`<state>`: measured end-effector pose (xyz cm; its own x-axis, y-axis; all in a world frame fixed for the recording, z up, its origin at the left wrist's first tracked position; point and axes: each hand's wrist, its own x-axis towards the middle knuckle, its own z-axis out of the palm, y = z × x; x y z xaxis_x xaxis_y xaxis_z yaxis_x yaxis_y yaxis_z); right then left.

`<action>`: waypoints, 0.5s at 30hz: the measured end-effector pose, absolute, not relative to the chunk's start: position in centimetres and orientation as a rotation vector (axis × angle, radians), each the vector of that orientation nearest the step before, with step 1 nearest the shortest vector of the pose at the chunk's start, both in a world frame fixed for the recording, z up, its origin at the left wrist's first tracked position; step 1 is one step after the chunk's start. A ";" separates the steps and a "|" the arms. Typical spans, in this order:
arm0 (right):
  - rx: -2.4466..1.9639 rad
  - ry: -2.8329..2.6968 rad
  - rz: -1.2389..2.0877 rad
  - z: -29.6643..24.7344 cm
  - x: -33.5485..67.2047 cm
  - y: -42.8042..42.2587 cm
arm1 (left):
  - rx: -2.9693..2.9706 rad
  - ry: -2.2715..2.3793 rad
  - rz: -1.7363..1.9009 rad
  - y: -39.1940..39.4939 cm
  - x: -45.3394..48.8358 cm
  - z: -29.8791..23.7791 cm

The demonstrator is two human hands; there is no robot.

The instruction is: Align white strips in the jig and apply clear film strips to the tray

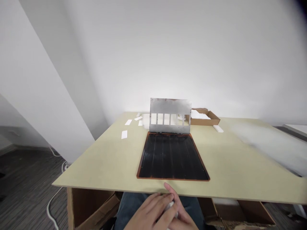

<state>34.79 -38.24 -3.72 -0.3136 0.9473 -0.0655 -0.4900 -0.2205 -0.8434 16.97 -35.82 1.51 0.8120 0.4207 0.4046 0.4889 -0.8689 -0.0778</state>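
My left hand and my right hand are pressed together at the table's front edge, above my lap. The left fingers are curled over toward the right hand, which has one finger stretched up and to the left. A bit of a small white thing shows between them; its kind is hidden by the fingers. Just beyond the hands lies a flat black board with an orange-brown rim. Along its far edge stands a grey metal plate, raised nearly upright, with a row of rectangular cut-outs.
White cards are scattered at the table's far left. Behind the plate, right, a cardboard box holds white sheets, with a white block beside it. A blurred whitish shape covers the right side. Open cartons stand below.
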 end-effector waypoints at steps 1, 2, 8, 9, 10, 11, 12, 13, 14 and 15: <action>-0.754 -0.887 1.747 -3.7 34.8 -38.2 | -2.813 -0.693 -0.554 -35.7 17.0 1.6; -0.766 -0.869 1.751 -3.6 34.8 -38.2 | -2.809 -0.681 -0.556 -35.7 17.0 1.6; -0.725 -0.788 1.843 -2.4 35.1 -38.0 | -2.927 -0.926 -0.730 -36.0 16.7 0.7; -0.715 -0.778 1.869 -2.4 35.2 -37.9 | -2.951 -0.999 -0.765 -36.0 16.7 0.7; -0.707 -0.767 1.896 -2.4 35.3 -37.8 | -2.975 -1.056 -0.786 -36.0 16.7 0.7; -0.696 -0.755 1.925 -2.5 35.4 -37.7 | -2.988 -1.076 -0.817 -35.9 16.7 0.6; -0.683 -0.741 1.955 -2.7 35.5 -37.6 | -2.995 -1.065 -0.849 -35.8 16.7 0.4; -0.668 -0.728 1.977 -3.0 35.5 -37.5 | -2.996 -1.032 -0.873 -35.6 16.8 0.1; -0.656 -0.718 1.985 -3.4 35.5 -37.4 | -2.991 -0.974 -0.891 -35.4 16.8 -0.2; -0.646 -0.704 1.989 -3.9 35.4 -37.3 | -2.982 -0.916 -0.899 -35.2 16.9 -0.6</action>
<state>35.37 -37.34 -3.87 -0.4575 0.8740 -0.1638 -0.5761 -0.4317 -0.6940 16.88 -35.24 -0.64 0.6882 0.5457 0.4781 0.4878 -0.8358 0.2518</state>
